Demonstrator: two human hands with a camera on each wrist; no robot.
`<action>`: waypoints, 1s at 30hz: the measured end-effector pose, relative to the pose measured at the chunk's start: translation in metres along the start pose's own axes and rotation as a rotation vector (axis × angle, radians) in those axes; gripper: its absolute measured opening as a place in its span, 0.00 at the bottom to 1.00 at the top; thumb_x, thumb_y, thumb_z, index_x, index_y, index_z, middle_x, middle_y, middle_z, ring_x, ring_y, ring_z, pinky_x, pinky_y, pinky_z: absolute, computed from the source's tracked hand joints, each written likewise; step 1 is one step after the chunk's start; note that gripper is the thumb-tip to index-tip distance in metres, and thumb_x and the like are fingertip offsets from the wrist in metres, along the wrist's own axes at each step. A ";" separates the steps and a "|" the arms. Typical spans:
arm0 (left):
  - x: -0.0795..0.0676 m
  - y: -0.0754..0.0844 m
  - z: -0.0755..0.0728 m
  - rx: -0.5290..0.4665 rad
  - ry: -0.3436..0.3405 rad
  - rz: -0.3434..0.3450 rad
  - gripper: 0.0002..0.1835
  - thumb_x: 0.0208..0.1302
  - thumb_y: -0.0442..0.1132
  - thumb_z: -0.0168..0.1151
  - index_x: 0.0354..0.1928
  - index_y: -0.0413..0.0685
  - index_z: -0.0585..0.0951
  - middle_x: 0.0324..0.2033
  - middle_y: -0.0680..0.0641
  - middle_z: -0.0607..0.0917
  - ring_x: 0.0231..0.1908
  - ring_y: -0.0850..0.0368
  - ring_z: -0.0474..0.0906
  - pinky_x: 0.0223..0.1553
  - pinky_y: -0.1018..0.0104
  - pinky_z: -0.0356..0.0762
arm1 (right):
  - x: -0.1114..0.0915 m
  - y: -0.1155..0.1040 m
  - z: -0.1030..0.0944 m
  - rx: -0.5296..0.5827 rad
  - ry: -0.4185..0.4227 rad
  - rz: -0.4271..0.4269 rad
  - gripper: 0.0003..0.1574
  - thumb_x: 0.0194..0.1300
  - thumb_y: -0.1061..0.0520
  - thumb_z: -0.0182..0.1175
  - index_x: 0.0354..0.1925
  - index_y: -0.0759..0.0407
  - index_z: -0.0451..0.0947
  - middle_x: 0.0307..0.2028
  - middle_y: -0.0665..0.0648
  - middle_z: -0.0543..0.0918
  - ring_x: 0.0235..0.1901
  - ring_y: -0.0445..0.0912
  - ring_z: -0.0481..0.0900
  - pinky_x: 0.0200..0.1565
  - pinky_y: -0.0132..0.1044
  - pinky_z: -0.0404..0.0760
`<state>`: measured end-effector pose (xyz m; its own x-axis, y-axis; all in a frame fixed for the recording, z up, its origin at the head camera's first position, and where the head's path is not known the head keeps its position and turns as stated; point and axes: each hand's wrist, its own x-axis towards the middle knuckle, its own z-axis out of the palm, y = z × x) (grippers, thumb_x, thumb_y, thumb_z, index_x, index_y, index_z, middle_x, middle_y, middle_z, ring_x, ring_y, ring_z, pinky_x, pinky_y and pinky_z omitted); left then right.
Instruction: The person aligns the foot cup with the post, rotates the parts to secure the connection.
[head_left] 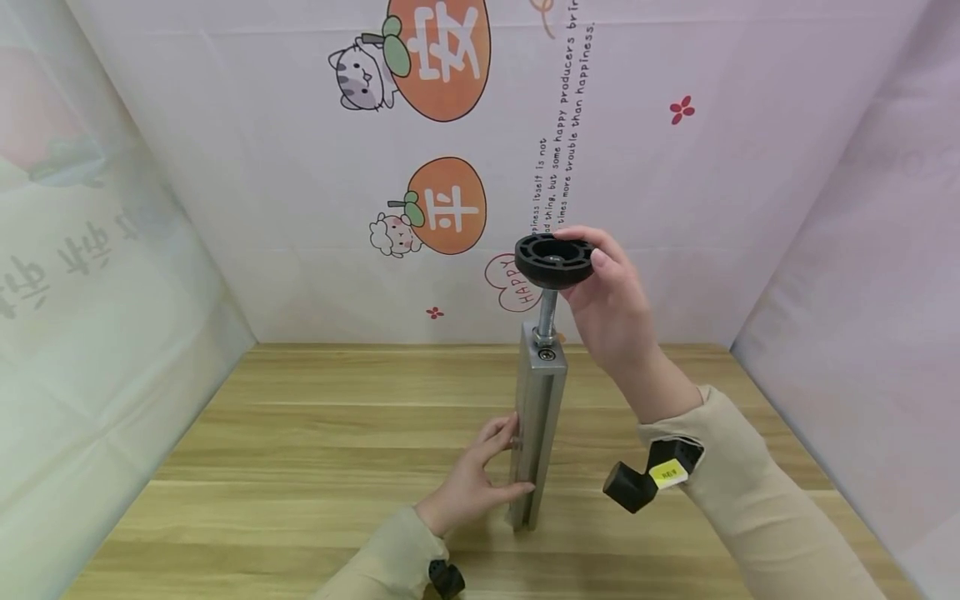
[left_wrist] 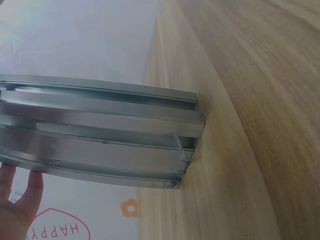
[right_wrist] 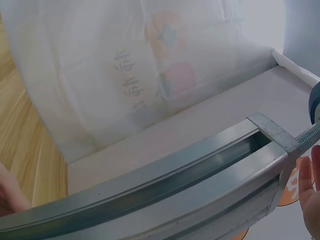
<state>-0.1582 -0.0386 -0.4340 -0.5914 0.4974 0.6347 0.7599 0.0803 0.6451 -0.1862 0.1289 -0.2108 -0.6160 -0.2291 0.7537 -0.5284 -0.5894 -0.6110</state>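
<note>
A silver aluminium profile (head_left: pixel 536 433) stands upright on the wooden table, its grooved sides plain in both wrist views. My left hand (head_left: pixel 480 475) holds it low down, thumb on the near side and fingers at the left side. From its top end rises a threaded rod (head_left: pixel 548 312) with a nut at its base, beside a screw head in the end cap. The rod carries a round black levelling foot (head_left: pixel 553 262), cup side up. My right hand (head_left: pixel 611 308) grips the foot's right rim between thumb and fingers. In the left wrist view, the profile's lower end (left_wrist: pixel 190 140) meets the tabletop.
The wood-grain table (head_left: pixel 337 433) is bounded by a white printed cloth backdrop (head_left: pixel 300 208) behind and cloth walls (head_left: pixel 840 275) left and right. A black wrist camera (head_left: pixel 633 486) sticks out from the right sleeve, and another sits on the left cuff.
</note>
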 end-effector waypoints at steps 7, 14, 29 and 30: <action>-0.001 0.000 0.001 -0.019 -0.008 -0.023 0.55 0.52 0.28 0.69 0.74 0.63 0.46 0.63 0.37 0.64 0.53 0.47 0.73 0.55 0.62 0.75 | 0.004 0.000 -0.009 0.146 -0.117 0.088 0.12 0.68 0.53 0.50 0.46 0.55 0.75 0.50 0.56 0.75 0.51 0.47 0.73 0.54 0.35 0.72; 0.000 0.001 0.000 -0.011 -0.002 -0.021 0.56 0.51 0.27 0.70 0.74 0.65 0.46 0.62 0.37 0.64 0.53 0.47 0.73 0.55 0.61 0.75 | 0.012 -0.004 -0.015 0.307 -0.263 0.216 0.18 0.65 0.55 0.49 0.53 0.54 0.69 0.56 0.60 0.70 0.54 0.52 0.70 0.60 0.38 0.67; 0.000 -0.001 0.000 -0.028 0.006 0.009 0.57 0.50 0.26 0.70 0.74 0.65 0.46 0.61 0.36 0.64 0.53 0.48 0.74 0.54 0.61 0.75 | 0.017 0.000 -0.008 0.489 -0.353 0.275 0.20 0.58 0.57 0.46 0.48 0.59 0.74 0.51 0.64 0.75 0.52 0.52 0.73 0.59 0.39 0.71; 0.000 -0.001 0.000 -0.027 0.006 0.017 0.57 0.50 0.25 0.70 0.74 0.65 0.45 0.61 0.36 0.64 0.53 0.48 0.74 0.54 0.61 0.75 | 0.017 0.000 -0.008 0.496 -0.357 0.272 0.20 0.59 0.58 0.45 0.48 0.59 0.73 0.51 0.64 0.75 0.53 0.52 0.73 0.59 0.39 0.70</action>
<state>-0.1591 -0.0384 -0.4345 -0.5801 0.4934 0.6481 0.7622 0.0483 0.6455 -0.2014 0.1318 -0.2002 -0.4129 -0.6121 0.6744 0.0019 -0.7410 -0.6715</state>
